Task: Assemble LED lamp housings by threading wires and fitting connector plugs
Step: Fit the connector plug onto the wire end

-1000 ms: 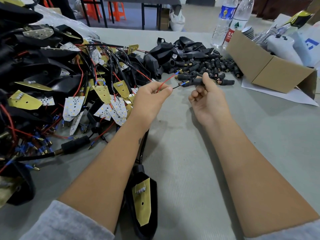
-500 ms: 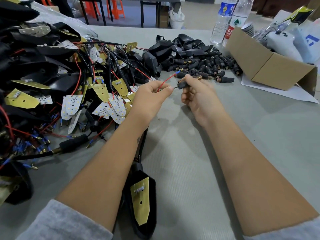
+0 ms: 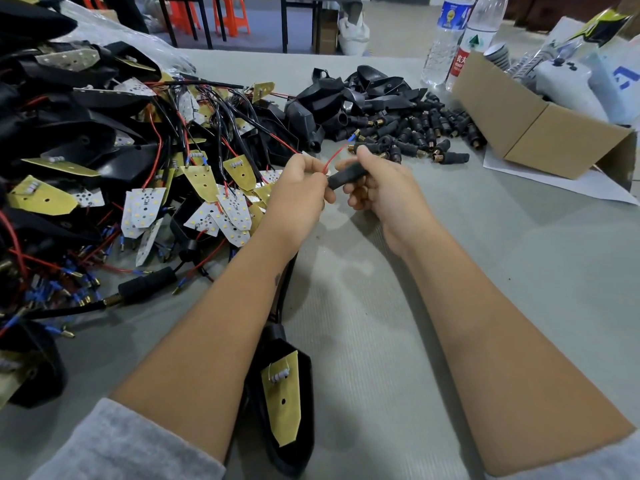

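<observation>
My left hand point(image 3: 299, 192) pinches a thin red wire point(image 3: 332, 159) whose blue-and-brass tip points up toward the plug pile. My right hand point(image 3: 384, 192) grips a black connector plug point(image 3: 346, 176), its near end right at my left fingertips and touching the wire. Dark wires run from my left hand down under my left forearm to a black lamp housing point(image 3: 298, 441) with a yellow circuit board point(image 3: 282, 400), lying near the table's front edge.
A big heap of black housings, LED boards and wires point(image 3: 114, 161) fills the left side. Loose black plugs point(image 3: 415, 133) lie behind my hands. A cardboard box point(image 3: 540, 133) and two water bottles point(image 3: 450, 39) stand at the back right.
My right hand has brought the plug back from the pile and down against my left fingers. The left hand with the red wire has stayed nearly in place.
</observation>
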Available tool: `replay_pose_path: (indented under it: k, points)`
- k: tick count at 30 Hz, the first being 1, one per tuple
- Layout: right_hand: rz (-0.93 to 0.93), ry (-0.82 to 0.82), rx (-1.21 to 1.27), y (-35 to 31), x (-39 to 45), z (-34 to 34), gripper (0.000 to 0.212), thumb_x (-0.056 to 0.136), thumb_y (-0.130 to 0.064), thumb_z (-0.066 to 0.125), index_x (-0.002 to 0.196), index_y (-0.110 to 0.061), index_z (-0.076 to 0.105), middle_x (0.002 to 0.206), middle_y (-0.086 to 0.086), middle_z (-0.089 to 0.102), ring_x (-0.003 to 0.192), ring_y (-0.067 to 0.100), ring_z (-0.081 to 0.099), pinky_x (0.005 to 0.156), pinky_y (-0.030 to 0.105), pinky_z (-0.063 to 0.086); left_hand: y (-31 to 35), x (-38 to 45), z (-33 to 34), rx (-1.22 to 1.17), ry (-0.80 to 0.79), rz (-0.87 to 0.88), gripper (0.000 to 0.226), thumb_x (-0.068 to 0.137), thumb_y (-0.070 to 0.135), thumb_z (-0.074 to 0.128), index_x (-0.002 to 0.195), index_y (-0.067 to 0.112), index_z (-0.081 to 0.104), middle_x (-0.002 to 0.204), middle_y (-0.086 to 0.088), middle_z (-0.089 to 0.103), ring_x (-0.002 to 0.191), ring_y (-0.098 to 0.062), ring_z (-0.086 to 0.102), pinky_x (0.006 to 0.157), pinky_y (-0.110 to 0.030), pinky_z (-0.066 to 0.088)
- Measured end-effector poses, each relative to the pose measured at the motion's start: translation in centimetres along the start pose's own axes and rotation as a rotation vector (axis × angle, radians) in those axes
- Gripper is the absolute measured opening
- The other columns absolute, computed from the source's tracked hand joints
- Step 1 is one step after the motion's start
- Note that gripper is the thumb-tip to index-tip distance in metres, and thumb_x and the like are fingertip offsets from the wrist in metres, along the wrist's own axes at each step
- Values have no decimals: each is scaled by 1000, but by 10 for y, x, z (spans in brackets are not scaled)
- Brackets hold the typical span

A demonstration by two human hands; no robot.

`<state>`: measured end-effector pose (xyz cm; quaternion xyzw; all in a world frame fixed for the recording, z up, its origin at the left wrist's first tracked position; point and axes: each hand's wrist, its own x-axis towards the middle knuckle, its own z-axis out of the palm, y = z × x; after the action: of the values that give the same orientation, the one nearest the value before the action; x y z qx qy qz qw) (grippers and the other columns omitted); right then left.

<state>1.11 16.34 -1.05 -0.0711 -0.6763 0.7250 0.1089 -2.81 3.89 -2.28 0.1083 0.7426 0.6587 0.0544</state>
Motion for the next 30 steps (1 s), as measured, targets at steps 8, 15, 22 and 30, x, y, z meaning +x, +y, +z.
replay_pose_path:
  k: [8,15,22,30]
  points:
    - [-11,38,45,2,2,-2,38,105,-31,35,98,-15,69,61,-2,61,53,11,50,55,23,43,3,-4,4,-38,21,5,19,94,9,41,91,25,50,83,6,64,62,-6,59,48,-17,42]
    - [0,12,-51,0,0,2,30,97,-21,46,86,-18,73,63,1,63,53,12,51,55,23,43,3,-3,-2,-302,-10,38,21,99,2,46,103,20,57,96,3,67,92,-8,65,72,-24,57]
    - [-41,-19,-63,-1,-6,7,34,104,-23,39,100,-7,69,63,2,62,52,8,51,50,16,41,8,-1,-7,-468,63,38,37,95,-11,42,104,22,57,85,0,66,91,-18,65,92,-44,51]
    - [-11,78,60,0,-3,2,41,107,-31,32,102,-11,67,67,4,65,52,13,52,57,22,42,13,-4,-7,-663,57,54,19,105,21,41,100,20,60,63,4,51,58,-8,56,58,-22,41]
